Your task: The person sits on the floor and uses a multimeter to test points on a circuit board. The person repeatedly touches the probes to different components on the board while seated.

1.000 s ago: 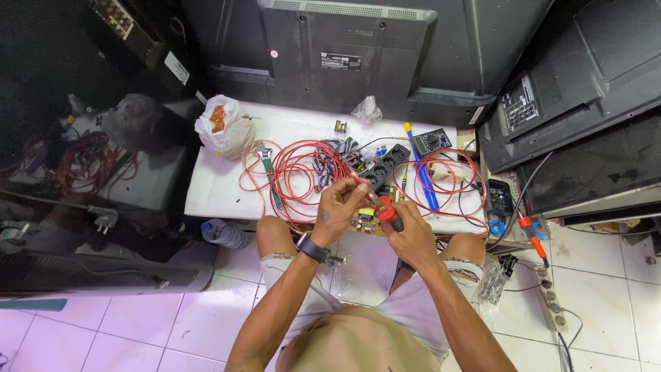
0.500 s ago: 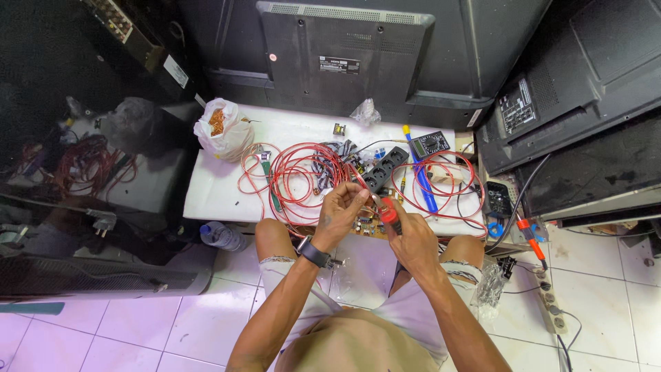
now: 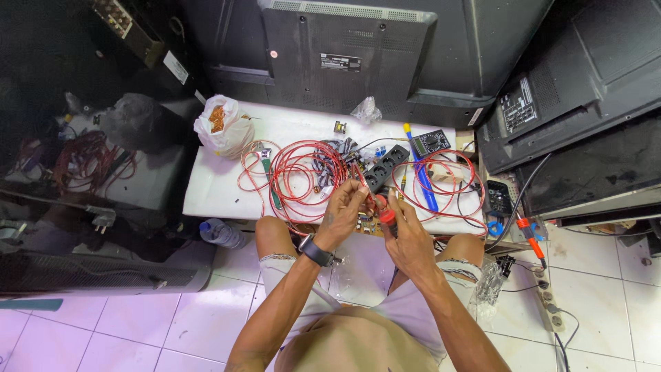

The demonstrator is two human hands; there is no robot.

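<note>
red wires (image 3: 296,176): glossy plastic | table (image 3: 213,193): matt white | floor tiles (image 3: 124,331): glossy ceramic

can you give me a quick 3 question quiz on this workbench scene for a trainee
1. True or false: the left hand wears a dark watch on its wrist.
2. Multiple choice: what does the right hand grip? A) a red-handled tool B) a blue bottle C) a white bag
3. Fill in: the coils of wire spread over the white table are ____ in colour.

Key
1. True: a dark watch sits on the left wrist.
2. A: the red handle shows at the top of the right fist; its tip is hidden between the hands.
3. Red.
</note>
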